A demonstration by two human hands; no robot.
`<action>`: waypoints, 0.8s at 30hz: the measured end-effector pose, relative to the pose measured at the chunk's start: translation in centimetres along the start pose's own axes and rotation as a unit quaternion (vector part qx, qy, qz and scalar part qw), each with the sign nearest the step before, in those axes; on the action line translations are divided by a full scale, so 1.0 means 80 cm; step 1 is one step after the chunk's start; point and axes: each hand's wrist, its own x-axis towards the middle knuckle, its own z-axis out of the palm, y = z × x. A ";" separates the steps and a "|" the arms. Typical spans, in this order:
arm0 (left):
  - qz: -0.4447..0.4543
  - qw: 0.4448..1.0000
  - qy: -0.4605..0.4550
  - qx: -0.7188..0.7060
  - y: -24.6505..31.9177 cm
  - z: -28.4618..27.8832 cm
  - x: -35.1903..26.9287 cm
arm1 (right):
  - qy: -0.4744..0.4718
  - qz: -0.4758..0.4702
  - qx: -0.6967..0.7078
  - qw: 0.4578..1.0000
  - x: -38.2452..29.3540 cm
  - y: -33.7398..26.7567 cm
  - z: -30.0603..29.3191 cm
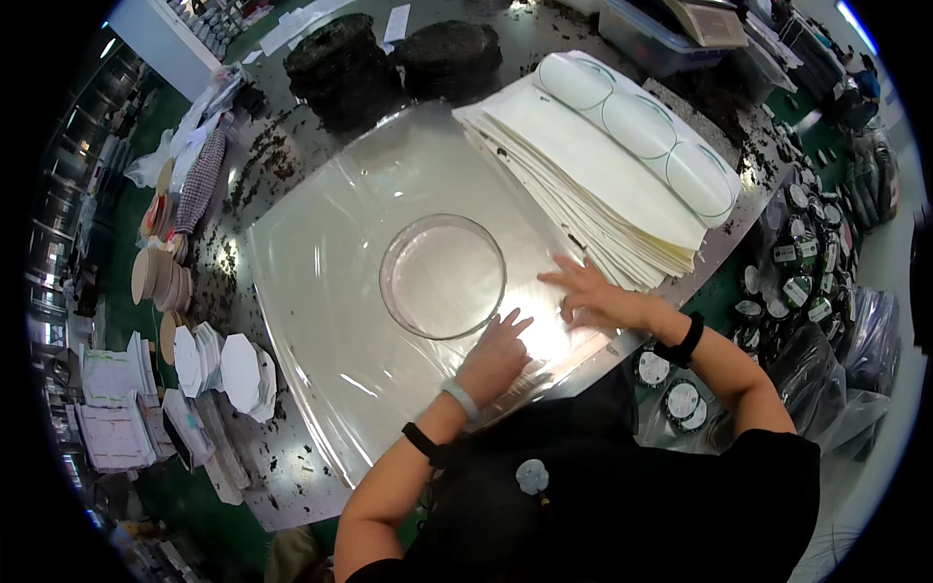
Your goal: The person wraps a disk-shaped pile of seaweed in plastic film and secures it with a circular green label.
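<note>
A stack of clear plastic film [328, 255] lies flat before me, shiny with glare and creased toward its edges. On it rests a round, thin-rimmed transparent ring [393, 306]; film shows through its middle. My left hand [496, 361] is over the film at the ring's lower right, its fingertips close to the rim and some fingers apart. Whether it touches the film cannot be told. My right hand [598, 295] is further right, fingers spread, holding nothing, near the corner of a stack of white sheets [590, 160].
Three round green-edged pieces [641, 124] top the sheets. Two dark round stacks [342, 69] stand behind the film. Pale octagonal boards [248, 375] and round boards [157, 277] line the left edge. Labelled dark packs [798, 251] lie right; a plastic bin [656, 40] stands at back.
</note>
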 end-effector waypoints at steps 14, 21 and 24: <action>-0.319 0.727 0.086 -0.601 -0.006 -0.012 0.011 | 0.129 -0.108 -0.084 0.982 0.185 -0.049 -0.040; -0.325 0.468 0.502 -0.650 -0.077 -0.237 -0.032 | 0.081 -0.242 -0.202 0.946 0.108 -0.095 -0.032; -0.239 0.724 0.276 -0.585 -0.036 -0.167 -0.010 | 0.223 -0.212 -0.044 0.950 0.135 -0.142 -0.057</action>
